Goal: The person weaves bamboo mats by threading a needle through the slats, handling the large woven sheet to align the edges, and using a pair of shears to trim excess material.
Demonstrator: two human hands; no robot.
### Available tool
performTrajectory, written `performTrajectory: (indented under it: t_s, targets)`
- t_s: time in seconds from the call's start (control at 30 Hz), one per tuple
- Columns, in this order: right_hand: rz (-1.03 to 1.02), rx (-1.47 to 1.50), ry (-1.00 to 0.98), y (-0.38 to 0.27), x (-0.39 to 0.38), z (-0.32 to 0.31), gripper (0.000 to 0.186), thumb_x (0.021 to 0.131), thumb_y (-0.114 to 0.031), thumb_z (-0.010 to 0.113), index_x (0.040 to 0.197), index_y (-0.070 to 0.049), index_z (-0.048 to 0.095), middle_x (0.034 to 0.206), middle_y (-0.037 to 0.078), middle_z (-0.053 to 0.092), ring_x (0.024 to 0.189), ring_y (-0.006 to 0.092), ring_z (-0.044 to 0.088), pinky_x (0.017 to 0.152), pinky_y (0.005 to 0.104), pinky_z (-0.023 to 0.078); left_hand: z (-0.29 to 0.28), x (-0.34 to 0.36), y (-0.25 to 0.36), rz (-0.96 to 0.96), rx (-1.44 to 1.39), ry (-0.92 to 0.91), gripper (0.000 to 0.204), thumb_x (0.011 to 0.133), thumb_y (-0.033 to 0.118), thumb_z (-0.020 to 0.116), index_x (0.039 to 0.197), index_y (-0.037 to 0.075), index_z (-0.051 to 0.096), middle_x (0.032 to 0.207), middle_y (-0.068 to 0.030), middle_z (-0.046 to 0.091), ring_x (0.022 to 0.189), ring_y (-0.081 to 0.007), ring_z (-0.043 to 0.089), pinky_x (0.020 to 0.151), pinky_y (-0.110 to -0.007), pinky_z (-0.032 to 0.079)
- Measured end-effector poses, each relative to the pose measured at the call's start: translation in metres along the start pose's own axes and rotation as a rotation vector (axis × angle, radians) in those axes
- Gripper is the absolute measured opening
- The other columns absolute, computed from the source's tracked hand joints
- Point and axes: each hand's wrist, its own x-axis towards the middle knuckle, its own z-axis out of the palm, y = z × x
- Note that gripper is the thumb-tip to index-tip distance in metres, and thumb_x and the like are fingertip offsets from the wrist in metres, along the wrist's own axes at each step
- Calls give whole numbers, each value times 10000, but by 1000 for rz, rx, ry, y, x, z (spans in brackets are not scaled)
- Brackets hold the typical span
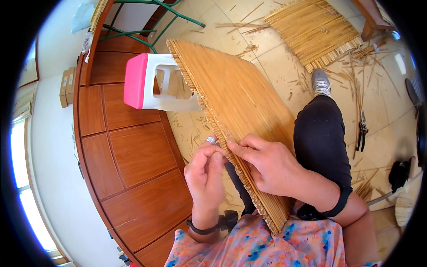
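A panel of thin, straw-coloured strips laid side by side [240, 93] stands tilted across my lap, its edge of bound, rough strip ends running from upper left to lower right. My right hand [275, 169] rests on its broad face, with the thumb and fingers closed over that edge. Just left of the edge, my left hand [204, 175] is closed in a pinch, thumb against forefinger. Whatever lies between those fingertips is too small to make out. A silvery band [211, 140] wraps one left finger.
A white and pink plastic stool [136, 82] stands behind the panel beside a reddish wooden cabinet [133, 153]. Another strip panel [313, 31] lies on the tiled floor near my shoe [321, 82]. Loose strips and black-handled pruning shears [362, 131] lie at right. Green metal legs [178, 15] rise at the back.
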Motion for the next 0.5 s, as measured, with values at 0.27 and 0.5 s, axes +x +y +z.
performTrajectory:
  t_s: [0.27,0.5]
  targets:
    - [95,250,137,4,-7,3,433,777,-114,626,1181,8,529,1031,174,540,857,364,590,740,412,497,-1,0,-6,-143,-356,58,113,963,102,484,932,7,536,1139,-154,556,1059,-195,581,708,-286,583]
    - [167,-236,209,-23,-6,13,524,744,-269,675,1143,35,522,952,203,564,827,367,609,718,425,514,-1,1,-16,-132,-529,-12,123,965,104,477,945,7,550,1201,-181,544,1069,-238,598,707,-301,589]
